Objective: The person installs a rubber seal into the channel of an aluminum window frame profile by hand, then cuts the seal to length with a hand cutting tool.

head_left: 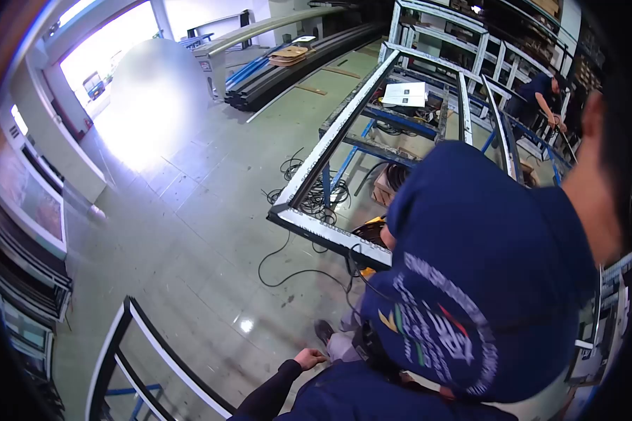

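My left hand (309,358) hangs low in front of me, its fingers loosely curled, and no object shows in it. A dark long sleeve (263,393) runs down to its wrist. It is nearest to a co-worker's grey trouser leg (342,346). A dark frame with white faces (179,358) stands at the lower left, apart from my hand. My right hand is not in view. Close in front, a co-worker in a navy printed shirt (484,281) leans over a large white-and-black frame (344,140); their hands are mostly hidden.
Blue trestles (358,151) support the large frame, with black cables (323,203) on the floor below. Long dark profiles (302,70) are stacked at the back. A second person (541,95) stands at the far right. Panels (28,295) lean along the left wall.
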The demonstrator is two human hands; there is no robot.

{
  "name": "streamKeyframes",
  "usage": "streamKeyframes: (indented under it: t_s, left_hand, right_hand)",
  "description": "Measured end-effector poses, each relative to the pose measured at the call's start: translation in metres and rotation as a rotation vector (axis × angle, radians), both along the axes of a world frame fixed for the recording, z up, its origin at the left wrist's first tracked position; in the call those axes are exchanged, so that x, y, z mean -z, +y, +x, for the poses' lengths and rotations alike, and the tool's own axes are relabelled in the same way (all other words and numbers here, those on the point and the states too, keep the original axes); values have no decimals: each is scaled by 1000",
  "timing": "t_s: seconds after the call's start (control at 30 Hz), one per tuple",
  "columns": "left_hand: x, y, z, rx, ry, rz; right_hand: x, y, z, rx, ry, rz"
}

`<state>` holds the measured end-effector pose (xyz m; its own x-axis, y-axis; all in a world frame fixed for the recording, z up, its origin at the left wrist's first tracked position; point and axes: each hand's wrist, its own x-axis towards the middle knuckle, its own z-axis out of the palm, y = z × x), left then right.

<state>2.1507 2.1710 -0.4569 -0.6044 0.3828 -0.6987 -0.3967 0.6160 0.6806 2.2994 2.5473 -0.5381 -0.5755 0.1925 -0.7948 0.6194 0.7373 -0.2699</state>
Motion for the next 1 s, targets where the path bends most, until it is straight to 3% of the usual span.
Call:
streamKeyframes:
  t_s: [0.07,0.17,0.2,0.27,0.3,0.37,0.43,0.47,0.5,0.57,0.6,0.63,0.67,0.7,0.77,0.83,0.87,0.97,1.0]
  left_hand:
    - [4,-26,-49,157,-45,-160]
    - [39,-87,-106,36,-72,-196]
    - [29,-106,-125,-35,-71,-251]
    - [21,-149,-154,-239,70,-322]
    - [59,-186,-157,-272,204,-455]
    - [42,-232,-185,-297,289,-533]
    - [36,-267,-224,-390,181,-556]
    - [42,-285,-248,-335,124,-579]
    - [75,-315,-268,-361,-49,-497]
    - [107,-349,-314,-217,-94,-354]
    - [114,-367,-344,-210,-52,-370]
    - [119,-385,-373,-205,-10,-385]
    - [120,-402,-405,-203,31,-396]
    - [114,-434,-444,-275,-118,-339]
    - [94,-502,-514,-223,102,-153]
    - [80,-555,-595,-446,-218,-58]
    - [73,-579,-634,-190,-54,-245]
    - [46,-618,-766,-121,-37,-408]
    - [42,-623,-812,-269,-93,-358]
  right_hand:
    - [17,-35,-5,98,-18,10]
    - [28,-89,-25,233,-38,21]
    - [47,-106,-24,261,-37,18]
    - [67,-141,-40,306,-10,18]
    - [74,-157,-47,315,17,24]
    - [51,-182,-92,280,78,-30]
    - [31,-202,-156,187,21,-96]
    - [27,-220,-187,136,-17,-139]
    - [26,-230,-222,7,-68,-160]
    - [34,-255,-285,-69,-170,-113]
    - [37,-268,-321,-225,-251,-89]
    - [47,-282,-352,-226,-278,-170]
    - [49,-310,-386,-217,-313,-191]
    - [51,-338,-419,-209,-349,-211]
    - [50,-398,-474,-84,-301,-248]
    - [40,-455,-529,59,-230,-278]
    - [35,-480,-558,117,-201,-300]
    - [32,-528,-651,257,-123,-357]
    - [31,-539,-684,296,-99,-377]
